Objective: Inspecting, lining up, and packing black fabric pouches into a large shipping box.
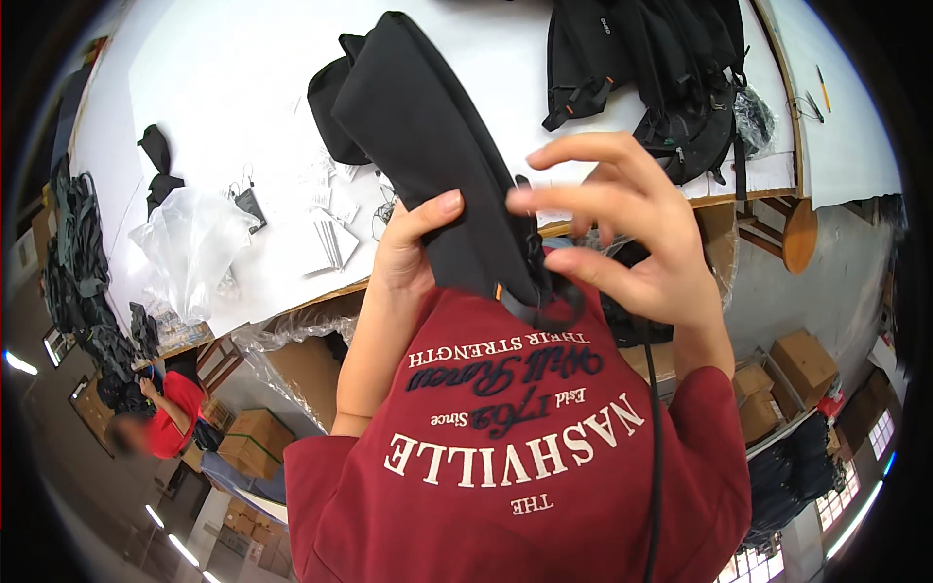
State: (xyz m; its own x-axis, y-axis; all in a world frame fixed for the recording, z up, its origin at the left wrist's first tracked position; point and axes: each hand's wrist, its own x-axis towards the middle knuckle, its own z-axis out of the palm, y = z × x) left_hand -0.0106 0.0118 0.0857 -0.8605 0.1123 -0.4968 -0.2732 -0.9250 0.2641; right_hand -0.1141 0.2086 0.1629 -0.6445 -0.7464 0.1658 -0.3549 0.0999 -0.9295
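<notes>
A black fabric bag [413,117], slim and folded flat-looking, is held up at a tilt in front of my chest. My left hand [406,248] grips its lower left side, the thumb pressed on the front face and the other fingers behind it. Along the bag's right edge runs a dark seam or zip, with a small orange tab and a black strap loop [559,309] at the bottom. Beside that edge is my right hand [646,228], its fingers spread and slightly blurred. Its thumb and fingertips are close to the edge; whether they touch it I cannot tell.
Several black backpacks [646,68] lie at the far right of the white table [243,87]. To the left are a clear plastic bag [194,248], white paper tags [330,243] and small black pieces. A wooden stool [799,236], cardboard boxes [258,442] and another person [175,413] surround the table.
</notes>
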